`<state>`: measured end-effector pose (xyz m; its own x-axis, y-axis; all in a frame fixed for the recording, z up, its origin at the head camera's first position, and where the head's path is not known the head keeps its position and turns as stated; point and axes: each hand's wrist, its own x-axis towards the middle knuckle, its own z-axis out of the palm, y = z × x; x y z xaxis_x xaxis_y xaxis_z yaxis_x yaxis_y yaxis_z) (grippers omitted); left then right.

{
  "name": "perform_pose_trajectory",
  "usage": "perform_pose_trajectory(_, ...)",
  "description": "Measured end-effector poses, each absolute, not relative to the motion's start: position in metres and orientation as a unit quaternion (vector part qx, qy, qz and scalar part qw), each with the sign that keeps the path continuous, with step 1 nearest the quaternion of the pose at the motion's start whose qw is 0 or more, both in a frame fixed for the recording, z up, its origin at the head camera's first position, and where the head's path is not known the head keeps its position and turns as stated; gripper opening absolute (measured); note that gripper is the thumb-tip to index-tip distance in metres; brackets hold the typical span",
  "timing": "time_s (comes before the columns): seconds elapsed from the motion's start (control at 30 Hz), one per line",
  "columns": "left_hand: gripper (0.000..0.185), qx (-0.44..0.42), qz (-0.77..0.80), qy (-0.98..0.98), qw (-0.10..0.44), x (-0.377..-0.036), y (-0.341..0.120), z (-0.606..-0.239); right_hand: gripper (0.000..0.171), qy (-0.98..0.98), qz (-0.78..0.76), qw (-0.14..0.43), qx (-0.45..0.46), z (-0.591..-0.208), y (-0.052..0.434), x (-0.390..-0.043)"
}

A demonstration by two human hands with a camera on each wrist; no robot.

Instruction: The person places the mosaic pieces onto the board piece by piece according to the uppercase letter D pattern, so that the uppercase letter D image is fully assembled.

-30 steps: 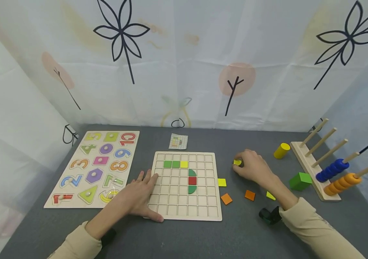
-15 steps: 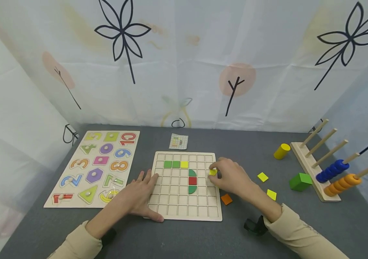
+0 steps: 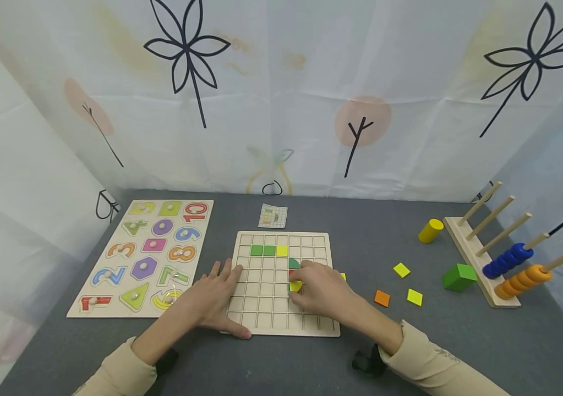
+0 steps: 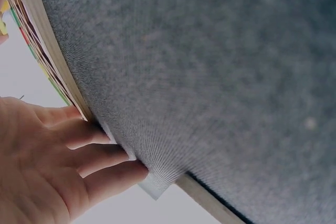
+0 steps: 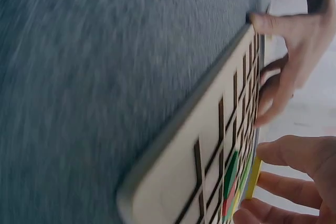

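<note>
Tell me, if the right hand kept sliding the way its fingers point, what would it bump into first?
Probably the left hand. The right hand points left across the grid board, pinching a yellow tile; the squares between look bare, though depth is hard to judge.

pale wood grid board (image 3: 261, 308) w/ 2 green + 1 yellow sq, yellow tile (image 3: 295, 286) in fingers, grey felt table (image 3: 385, 352), orange tile (image 3: 382, 298), blue/orange rings (image 3: 514, 264)
</note>
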<state>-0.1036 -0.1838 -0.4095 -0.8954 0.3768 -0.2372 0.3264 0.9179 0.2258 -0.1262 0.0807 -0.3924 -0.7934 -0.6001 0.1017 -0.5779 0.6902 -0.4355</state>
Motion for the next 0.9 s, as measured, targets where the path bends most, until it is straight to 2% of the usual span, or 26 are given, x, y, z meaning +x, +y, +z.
perform_pose_trajectory(0.3,0.141,0.178,0.088,0.969,0.147,-0.104,-0.182,-0.408,0.017,0.915,-0.225,0.048,-0.331,-0.399,0.064,-0.115)
perform_pose_trajectory(0.63,0.142,0.179,0.088,0.968,0.15,-0.104,-0.183,-0.408,0.014,0.914,-0.205,0.038,-0.349,-0.403,0.055,-0.112)
perform_pose_trajectory(0.9,0.142,0.179,0.086,0.968,0.152,-0.104,-0.183,-0.408,0.016,0.91,-0.197,0.054,-0.361,-0.4,0.056,-0.112)
